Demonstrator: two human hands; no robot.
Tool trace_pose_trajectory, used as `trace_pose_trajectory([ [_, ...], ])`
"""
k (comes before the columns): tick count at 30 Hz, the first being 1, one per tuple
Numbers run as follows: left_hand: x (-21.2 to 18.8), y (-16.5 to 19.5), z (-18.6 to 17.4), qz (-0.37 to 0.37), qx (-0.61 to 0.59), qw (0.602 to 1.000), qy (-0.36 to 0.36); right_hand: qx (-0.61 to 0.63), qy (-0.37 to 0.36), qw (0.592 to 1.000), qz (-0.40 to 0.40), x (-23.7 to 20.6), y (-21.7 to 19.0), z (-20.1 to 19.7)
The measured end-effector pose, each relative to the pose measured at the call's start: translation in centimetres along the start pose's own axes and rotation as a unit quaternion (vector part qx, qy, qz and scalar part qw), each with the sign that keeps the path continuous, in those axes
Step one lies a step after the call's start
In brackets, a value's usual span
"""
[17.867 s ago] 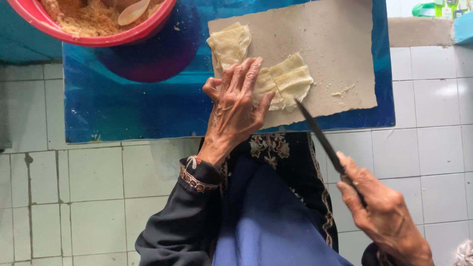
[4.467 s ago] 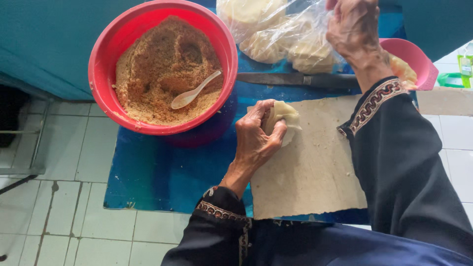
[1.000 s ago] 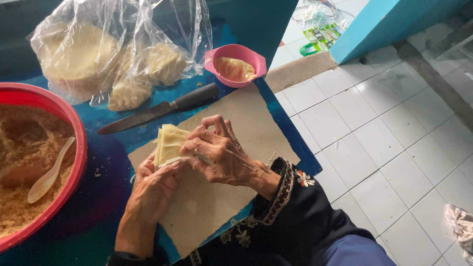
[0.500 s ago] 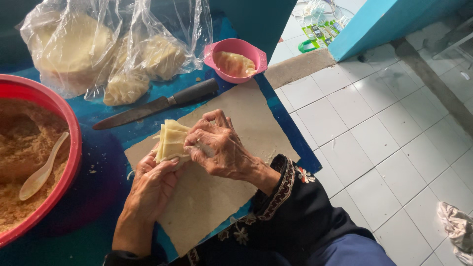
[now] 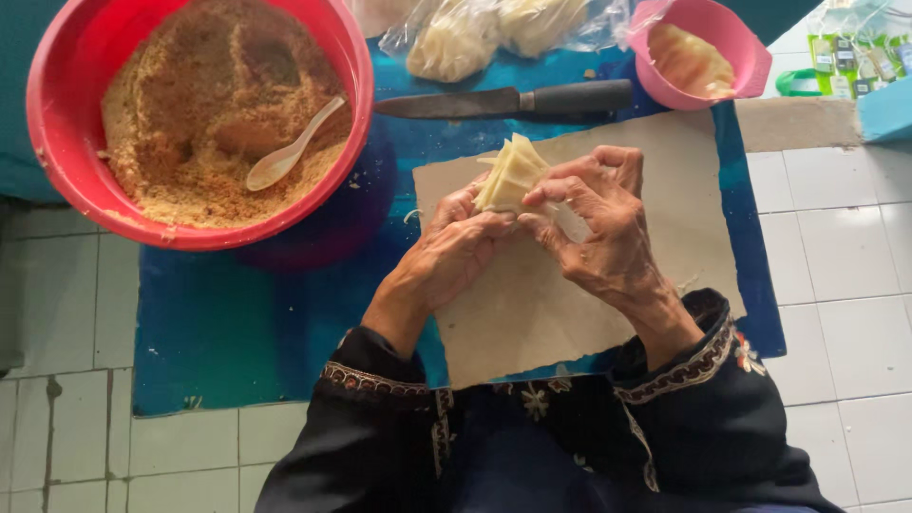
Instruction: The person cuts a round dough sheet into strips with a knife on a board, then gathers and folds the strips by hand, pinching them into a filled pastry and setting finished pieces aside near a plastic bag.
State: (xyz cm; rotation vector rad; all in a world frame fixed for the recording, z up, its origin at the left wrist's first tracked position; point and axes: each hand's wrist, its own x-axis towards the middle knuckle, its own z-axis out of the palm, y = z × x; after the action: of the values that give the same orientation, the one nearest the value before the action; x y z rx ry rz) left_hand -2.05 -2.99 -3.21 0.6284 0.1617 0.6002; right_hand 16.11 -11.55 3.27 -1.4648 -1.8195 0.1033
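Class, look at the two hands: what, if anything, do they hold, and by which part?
Both hands hold a small stack of pale pastry sheets above the cardboard. The left hand supports its lower edge; the right hand pinches its right side with the fingertips.

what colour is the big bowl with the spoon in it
Red. The big bowl of brown crumbly filling shows best in the head view, upper left.

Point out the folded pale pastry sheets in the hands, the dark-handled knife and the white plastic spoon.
Folded pale pastry sheets (image 5: 511,173), head view: on the fanned layers above the fingers.
Dark-handled knife (image 5: 503,101), head view: where blade meets handle.
White plastic spoon (image 5: 281,159), head view: on the lower stem, near the spoon's bowl.
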Motion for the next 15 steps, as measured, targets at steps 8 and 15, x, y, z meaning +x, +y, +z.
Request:
trace_pose_trajectory([
  [8,0.11,-0.66,-1.04,0.019,0.004,0.999,-0.027,0.048,-0.011,0.997,0.059,0.12,0.21,0.25],
  [15,0.22,-0.43,-0.47,-0.008,0.039,0.999,-0.008,-0.005,-0.023,1.0,0.002,0.01,0.07,0.4],
])
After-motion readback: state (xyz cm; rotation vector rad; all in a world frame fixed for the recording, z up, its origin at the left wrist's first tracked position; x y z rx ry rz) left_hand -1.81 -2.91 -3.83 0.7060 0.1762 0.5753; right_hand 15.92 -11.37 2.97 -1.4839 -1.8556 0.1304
